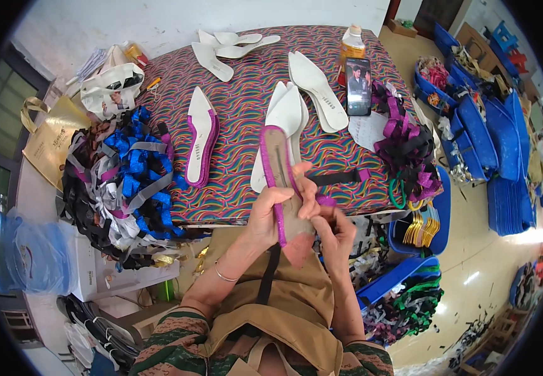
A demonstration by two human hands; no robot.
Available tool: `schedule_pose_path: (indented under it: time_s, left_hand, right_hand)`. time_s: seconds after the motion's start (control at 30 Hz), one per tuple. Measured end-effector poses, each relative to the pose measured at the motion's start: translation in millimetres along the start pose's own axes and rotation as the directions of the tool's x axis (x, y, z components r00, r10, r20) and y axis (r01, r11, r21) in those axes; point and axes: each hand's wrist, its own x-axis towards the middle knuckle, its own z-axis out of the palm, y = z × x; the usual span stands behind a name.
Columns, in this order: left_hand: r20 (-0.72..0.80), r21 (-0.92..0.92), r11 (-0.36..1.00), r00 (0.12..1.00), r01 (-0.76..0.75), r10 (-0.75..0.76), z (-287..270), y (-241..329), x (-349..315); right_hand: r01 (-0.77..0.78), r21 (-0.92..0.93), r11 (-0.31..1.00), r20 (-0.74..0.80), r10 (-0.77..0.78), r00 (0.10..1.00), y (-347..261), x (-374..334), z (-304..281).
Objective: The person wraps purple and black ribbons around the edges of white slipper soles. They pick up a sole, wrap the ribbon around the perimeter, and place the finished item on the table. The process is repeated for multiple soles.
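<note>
Clamping the insole (pixel 276 153), the left hand (pixel 264 216) seemingly steadies it; the right hand's (pixel 335 230) narrow grip apparently pinches purple trim (pixel 326 200) at three o'clock.

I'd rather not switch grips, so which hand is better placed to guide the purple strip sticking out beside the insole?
Probably your right hand: it is close by the purple strip, while your left hand is busy gripping the insole.

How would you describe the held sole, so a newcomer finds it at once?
Find the multicoloured table, then the left hand at its near edge. That hand grips the sole, whose face is brown, edged purple, unlike the white-faced soles lying on the table.
</note>
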Motion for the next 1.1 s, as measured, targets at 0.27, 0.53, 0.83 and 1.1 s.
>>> schedule_pose_path:
  time_s: [0.27,0.53,0.83,1.1]
  left_hand:
    - [-0.091,0.061,0.993,0.991,0.105,-0.100,20,41,9]
    - [-0.159,0.285,0.947,0.982,0.146,-0.103,28,58,-6]
    - [-0.237,0.796,0.548,0.966,0.256,-0.107,-7,120,-69]
    - [0.048,0.993,0.050,0.752,-0.108,0.657,-3,134,-64]
  right_hand:
    - [-0.086,0.271,0.959,0.311,-0.003,0.950,25,-6,-23]
    - [-0.047,0.118,0.992,0.352,0.003,0.936,11,-11,-32]
    - [0.230,-0.188,0.955,0.604,-0.072,0.793,-24,15,-47]
    - [-0.011,-0.098,0.995,-0.108,0.001,0.994,-15,26,-32]
